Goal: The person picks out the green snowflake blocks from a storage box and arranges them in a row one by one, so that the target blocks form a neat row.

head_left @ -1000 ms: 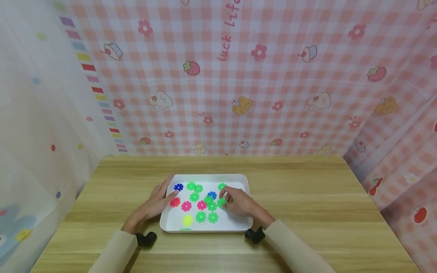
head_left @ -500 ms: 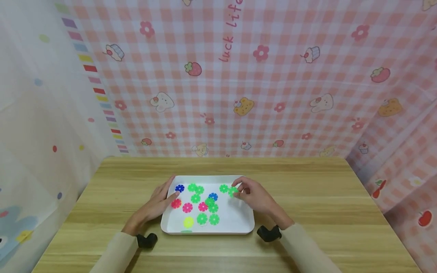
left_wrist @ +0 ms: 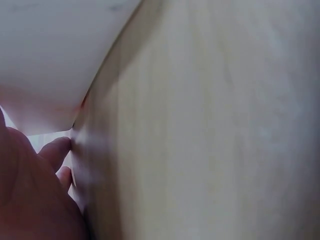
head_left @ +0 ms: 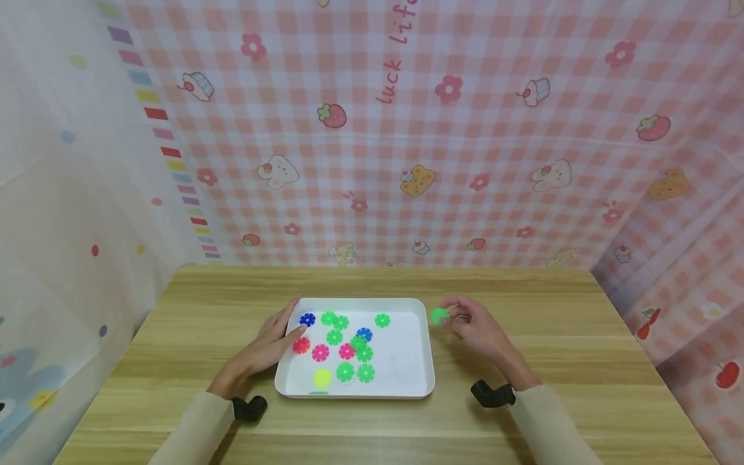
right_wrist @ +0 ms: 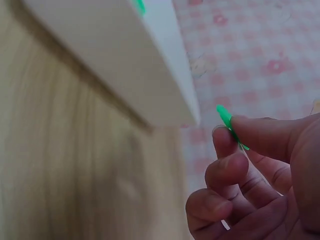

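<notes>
Checked cloth [head_left: 372, 145] backs wood-grain table [head_left: 581, 361]; right fingers [right_wrist: 265, 136] pinch green disc [head_left: 440, 315], left fingers [left_wrist: 56, 151] grip tray [head_left: 403, 374].

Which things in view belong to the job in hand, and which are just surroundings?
Seemingly the job:
green disc, pinched by the right hand
white tray, touched by the left hand
coloured discs in the tray

Just surroundings:
wooden table
checked curtain
black wrist devices
</notes>
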`<state>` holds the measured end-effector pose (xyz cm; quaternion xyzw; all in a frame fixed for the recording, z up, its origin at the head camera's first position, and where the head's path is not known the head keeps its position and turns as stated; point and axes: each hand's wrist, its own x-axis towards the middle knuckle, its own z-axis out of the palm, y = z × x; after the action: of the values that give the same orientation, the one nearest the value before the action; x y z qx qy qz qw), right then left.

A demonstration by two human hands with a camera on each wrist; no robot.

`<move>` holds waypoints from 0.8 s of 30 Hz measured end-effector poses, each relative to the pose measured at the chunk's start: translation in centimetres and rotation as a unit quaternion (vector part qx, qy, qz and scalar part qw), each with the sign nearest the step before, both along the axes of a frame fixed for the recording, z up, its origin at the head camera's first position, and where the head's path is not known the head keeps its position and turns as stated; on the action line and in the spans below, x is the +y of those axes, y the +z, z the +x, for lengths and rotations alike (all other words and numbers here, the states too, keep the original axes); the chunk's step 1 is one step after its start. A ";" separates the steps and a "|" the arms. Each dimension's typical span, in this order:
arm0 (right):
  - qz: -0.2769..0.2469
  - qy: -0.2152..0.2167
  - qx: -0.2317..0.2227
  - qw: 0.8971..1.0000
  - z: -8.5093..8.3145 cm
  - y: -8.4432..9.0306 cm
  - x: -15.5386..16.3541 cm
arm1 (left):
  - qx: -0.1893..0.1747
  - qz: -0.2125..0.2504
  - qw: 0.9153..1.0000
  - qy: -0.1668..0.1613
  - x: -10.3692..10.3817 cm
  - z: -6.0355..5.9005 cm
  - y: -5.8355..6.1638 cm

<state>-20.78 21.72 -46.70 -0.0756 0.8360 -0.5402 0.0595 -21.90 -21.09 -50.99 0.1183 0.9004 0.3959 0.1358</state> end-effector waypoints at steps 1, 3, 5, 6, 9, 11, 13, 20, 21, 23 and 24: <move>0.000 -0.005 -0.005 1.000 -0.1 -0.2 0.2 | 0.000 0.000 1.000 -0.001 0.0 0.0 0.0; 0.006 -0.012 -0.011 1.000 -0.3 -0.5 0.5 | -0.003 0.000 1.000 -0.001 0.0 -0.1 0.0; 0.016 -0.019 -0.015 1.000 -0.4 -0.9 0.7 | -0.006 0.001 1.000 0.003 0.0 -0.1 0.0; 0.021 -0.023 -0.016 0.999 -0.5 -1.1 0.8 | -0.008 0.002 1.000 0.005 0.0 -0.1 0.0; 0.030 -0.031 -0.021 0.999 -0.7 -1.7 1.0 | -0.009 0.002 1.000 0.006 0.0 -0.1 0.0; 0.034 -0.038 -0.025 0.998 -0.9 -2.2 1.0 | -0.009 0.003 1.000 0.006 0.0 -0.1 -0.1; 0.037 -0.044 -0.027 0.998 -1.1 -2.6 1.1 | -0.007 0.001 1.000 0.003 0.1 -0.1 -0.1; 0.038 -0.049 -0.031 0.998 -1.2 -3.4 0.9 | -0.005 -0.001 1.000 0.005 0.0 -0.1 0.0; 0.040 -0.049 -0.032 0.997 -1.2 -3.5 0.9 | -0.004 -0.002 1.000 0.004 0.0 -0.1 0.0; 0.048 -0.050 -0.032 0.997 -1.1 -3.6 0.8 | -0.002 -0.003 1.000 0.002 0.1 -0.1 0.0; 0.051 -0.050 -0.033 0.997 -1.1 -3.6 0.8 | 0.000 -0.004 1.000 0.000 0.1 -0.1 0.0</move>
<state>-21.84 22.57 -50.31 -0.0131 0.8629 -0.5012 0.0638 -21.96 -20.98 -51.02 0.1175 0.9019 0.3927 0.1359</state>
